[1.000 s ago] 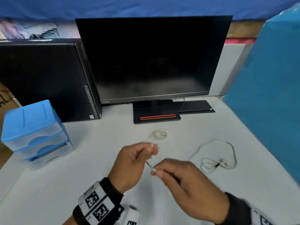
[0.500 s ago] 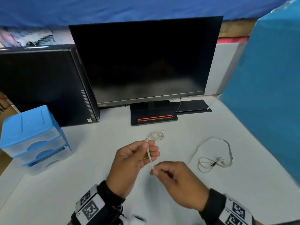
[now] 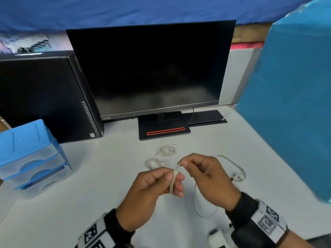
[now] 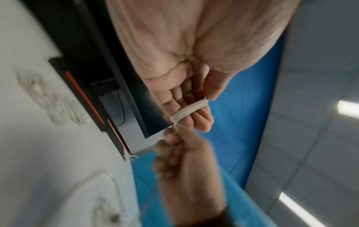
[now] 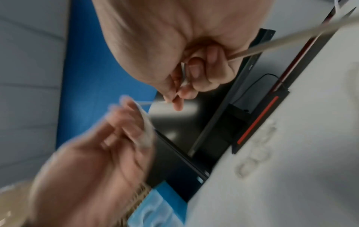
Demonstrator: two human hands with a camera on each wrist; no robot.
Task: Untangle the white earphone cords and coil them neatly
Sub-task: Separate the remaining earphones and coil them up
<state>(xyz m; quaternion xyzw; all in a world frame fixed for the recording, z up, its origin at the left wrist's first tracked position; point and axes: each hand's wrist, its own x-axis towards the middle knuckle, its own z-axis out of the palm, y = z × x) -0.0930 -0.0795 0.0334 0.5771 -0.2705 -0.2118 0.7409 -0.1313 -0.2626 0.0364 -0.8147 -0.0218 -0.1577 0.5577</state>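
Note:
My left hand [image 3: 169,180] is held above the white table [image 3: 89,203], with the white earphone cord [image 3: 173,179] wound in a few turns round its fingers and the thumb pressing on it. My right hand [image 3: 182,164] pinches the same cord just above those turns. From there the cord hangs in a loose loop [image 3: 204,213] under the right wrist and runs to the earbuds [image 3: 236,176] lying on the table. The left wrist view shows the wound band [image 4: 188,111] across the left fingertips. In the blurred right wrist view, the right fingers [image 5: 174,98] pinch the cord.
Two coiled white earphone sets [image 3: 167,150] [image 3: 155,162] lie on the table beyond my hands. A black monitor [image 3: 152,68] on its stand [image 3: 163,130] and a black computer tower [image 3: 41,97] stand at the back. A blue drawer unit [image 3: 28,151] is left, a blue box [image 3: 290,104] right.
The right hand has moved from below the left fingers to above them, laying cord round the left fingers. The loose cord on the table has shortened. A second coil now shows.

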